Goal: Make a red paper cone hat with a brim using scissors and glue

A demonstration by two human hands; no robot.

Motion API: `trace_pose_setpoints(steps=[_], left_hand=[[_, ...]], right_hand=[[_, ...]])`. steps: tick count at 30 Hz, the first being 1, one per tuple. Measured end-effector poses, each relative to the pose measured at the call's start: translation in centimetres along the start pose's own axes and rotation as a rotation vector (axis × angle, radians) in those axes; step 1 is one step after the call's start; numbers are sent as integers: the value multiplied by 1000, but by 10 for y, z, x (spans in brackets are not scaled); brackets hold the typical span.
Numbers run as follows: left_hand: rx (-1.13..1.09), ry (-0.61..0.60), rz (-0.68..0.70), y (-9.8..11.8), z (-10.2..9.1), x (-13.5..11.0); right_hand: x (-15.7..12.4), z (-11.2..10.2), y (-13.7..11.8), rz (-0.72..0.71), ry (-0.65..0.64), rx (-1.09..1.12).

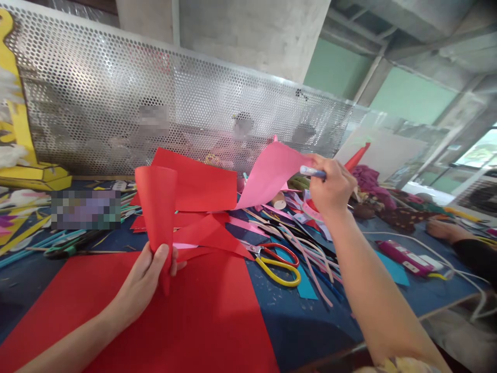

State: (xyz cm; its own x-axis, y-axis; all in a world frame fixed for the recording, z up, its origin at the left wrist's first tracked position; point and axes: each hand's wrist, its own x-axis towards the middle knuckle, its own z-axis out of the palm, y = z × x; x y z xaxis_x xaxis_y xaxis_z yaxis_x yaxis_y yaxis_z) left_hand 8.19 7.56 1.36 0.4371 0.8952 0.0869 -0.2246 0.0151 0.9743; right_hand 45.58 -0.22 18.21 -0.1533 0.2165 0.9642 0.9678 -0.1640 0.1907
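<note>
My left hand (145,277) is closed around the narrow end of a rolled red paper cone (156,210), holding it upright above a large red paper sheet (186,316). My right hand (330,189) reaches forward over the table and grips a blue-and-white tube, perhaps a glue stick (312,172). Its tip lies at the edge of a curled pink paper sheet (269,173). More red paper pieces (202,184) lie behind the cone.
Scissors with red and yellow handles (277,261) lie among pink paper strips (306,248) on the blue table (310,321). A perforated metal screen (155,103) stands behind. Another person's hand (440,229) rests at the right near a white cable (438,254) and a pink packet (404,256).
</note>
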Motion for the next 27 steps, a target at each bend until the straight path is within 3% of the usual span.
trace_pose_setpoints(steps=[4, 8, 11, 14, 20, 23, 27], left_hand=[[-3, -18, -7, 2, 1, -1], [-15, -1, -10, 3, 4, -2], [-16, 16, -21, 2, 3, -2], [-21, 14, -23, 2, 2, -1], [9, 3, 11, 6, 4, -1], [13, -23, 5, 6, 5, -2], [7, -2, 10, 4, 4, -2]], right_hand=[[-16, 5, 0, -83, 181, 10], [-41, 4, 5, -201, 97, 73], [-39, -1, 16, -59, 124, 23], [-16, 0, 30, 78, 200, -80], [24, 11, 50, 184, 303, -83], [18, 12, 46, 220, 317, -58], [-17, 6, 29, 226, 118, 72]])
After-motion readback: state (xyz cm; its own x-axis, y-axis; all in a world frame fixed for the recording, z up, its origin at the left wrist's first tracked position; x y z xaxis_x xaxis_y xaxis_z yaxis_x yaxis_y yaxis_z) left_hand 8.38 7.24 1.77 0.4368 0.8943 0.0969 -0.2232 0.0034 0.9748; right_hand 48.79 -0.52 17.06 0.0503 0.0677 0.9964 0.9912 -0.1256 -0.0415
